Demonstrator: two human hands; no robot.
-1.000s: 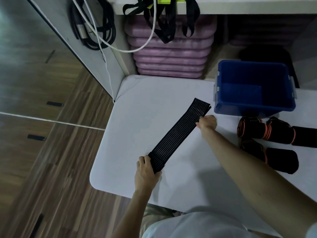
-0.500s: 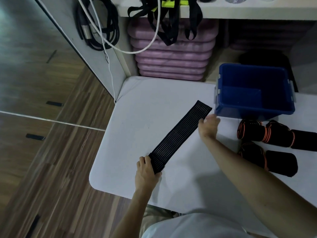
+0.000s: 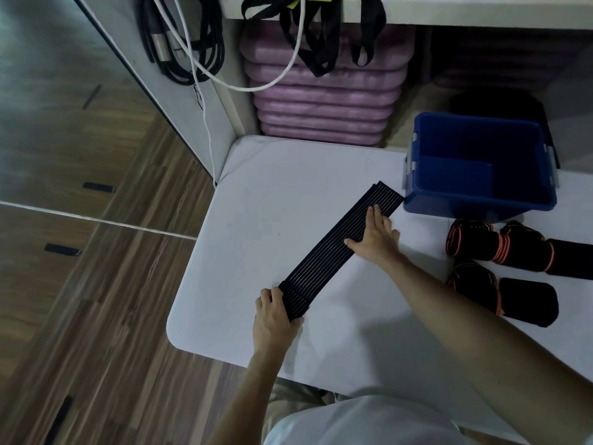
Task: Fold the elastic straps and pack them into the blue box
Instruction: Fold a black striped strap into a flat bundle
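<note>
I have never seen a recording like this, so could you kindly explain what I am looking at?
There is no machine: a camera on a person's head looks down at their two bare hands. A long black ribbed elastic strap lies stretched on a white table. The left hand pinches its near end in a closed grip; the right hand lies flat and open on it nearer the far end. A blue box stands at the strap's far end, seemingly empty. Black rolled straps with orange edging lie to the right.

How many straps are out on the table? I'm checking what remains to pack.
3: one ribbed black strap flat under both hands, and two black, orange-trimmed straps, one in front of the blue box, one nearer. More may lie beyond the right edge.
</note>
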